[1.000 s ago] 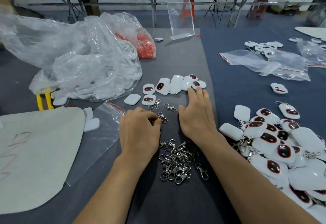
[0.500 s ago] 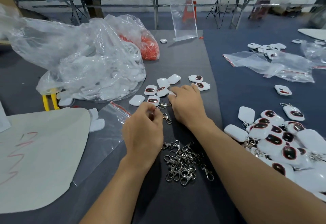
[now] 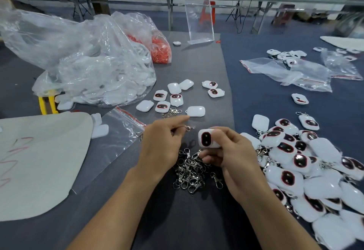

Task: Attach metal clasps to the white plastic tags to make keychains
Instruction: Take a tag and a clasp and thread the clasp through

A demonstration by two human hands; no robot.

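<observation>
My right hand [image 3: 230,151] grips a white plastic tag [image 3: 206,138] with a dark red-rimmed window, lifted above the table. My left hand [image 3: 160,141] pinches a small metal clasp [image 3: 188,128] just left of that tag, index finger stretched out. A pile of loose metal clasps [image 3: 190,173] lies on the grey cloth under and between both hands. Several loose white tags [image 3: 176,97] lie further back, one blank tag [image 3: 196,111] close to my left fingertip. A heap of finished keychains [image 3: 301,163] covers the right side.
A big clear bag of white tags [image 3: 94,72] and an orange-filled bag [image 3: 159,50] sit at back left. Yellow-handled pliers [image 3: 47,102], a pale sheet [image 3: 37,159] and a zip bag [image 3: 116,131] lie left. Clear bags [image 3: 285,72] and an acrylic stand [image 3: 200,23] are behind.
My right hand picked a tag from the loose group and drew it back toward me. My left hand lifted with a clasp and moved up beside the tag.
</observation>
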